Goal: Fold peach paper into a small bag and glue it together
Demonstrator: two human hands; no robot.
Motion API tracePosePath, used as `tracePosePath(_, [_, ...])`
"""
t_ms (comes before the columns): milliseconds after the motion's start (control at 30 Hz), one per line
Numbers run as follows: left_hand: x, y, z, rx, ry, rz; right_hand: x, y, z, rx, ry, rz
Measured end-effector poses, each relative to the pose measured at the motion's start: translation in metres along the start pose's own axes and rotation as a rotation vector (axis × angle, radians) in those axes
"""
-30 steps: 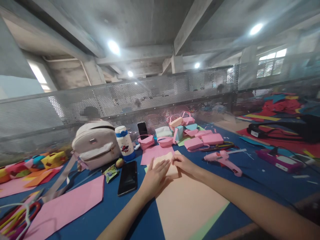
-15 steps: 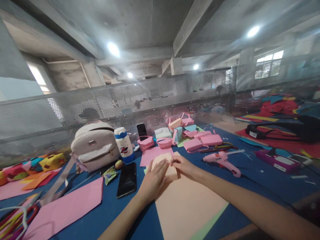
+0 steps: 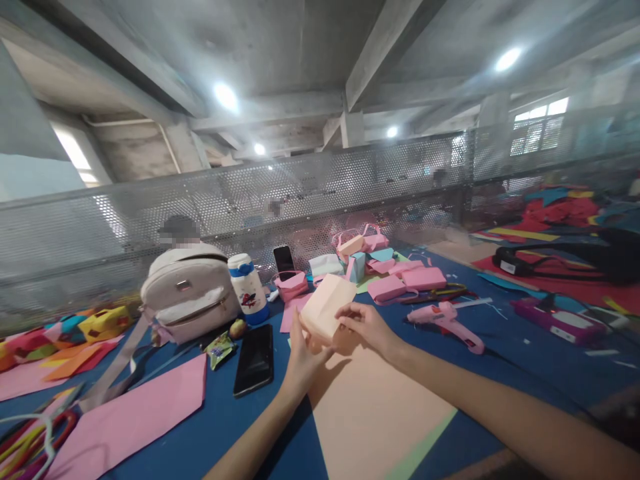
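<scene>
A folded piece of peach paper [image 3: 327, 303], shaped like a small flat box, is held tilted above the table between both hands. My left hand [image 3: 306, 353] grips its left and lower edge, with the thumb underneath near the front. On the right side, the fingers of my right hand [image 3: 367, 328] are closed on the edge of the piece. Beneath them lies a large peach sheet [image 3: 377, 410] with a green sheet [image 3: 425, 443] showing under its corner. A pink glue gun [image 3: 447, 323] rests to the right of my right hand.
Small pink paper bags [image 3: 407, 283] stand at the back. On the left are a white backpack [image 3: 187, 290], a bottle [image 3: 249, 293], a black phone [image 3: 253, 360], a snack packet [image 3: 220, 350] and a pink sheet [image 3: 145, 410]. A purple device [image 3: 555, 320] lies at the right.
The folded peach piece has been lifted off the sheet and tilted up. My left hand has gone from lying flat on it to gripping its edge; my right hand still holds its right side.
</scene>
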State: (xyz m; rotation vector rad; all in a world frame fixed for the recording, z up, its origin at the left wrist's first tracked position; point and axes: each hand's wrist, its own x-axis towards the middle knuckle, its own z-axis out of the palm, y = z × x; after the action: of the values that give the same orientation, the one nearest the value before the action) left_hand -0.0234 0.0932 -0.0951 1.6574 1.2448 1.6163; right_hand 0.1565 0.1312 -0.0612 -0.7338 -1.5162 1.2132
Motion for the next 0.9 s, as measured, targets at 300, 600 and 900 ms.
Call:
tracePosePath(300, [0.002, 0.003, -0.004, -0.015, -0.002, 0.001, -0.003, -0.001, 0.003, 0.042, -0.047, 0.051])
tracePosePath(600, [0.002, 0.018, -0.011, 0.227, -0.068, 0.140, -0.006, -0.007, 0.002, 0.052, -0.062, 0.119])
tracePosePath(900, [0.004, 0.013, -0.012, 0.157, 0.038, 0.018, -0.041, -0.034, 0.014, 0.037, 0.016, 0.213])
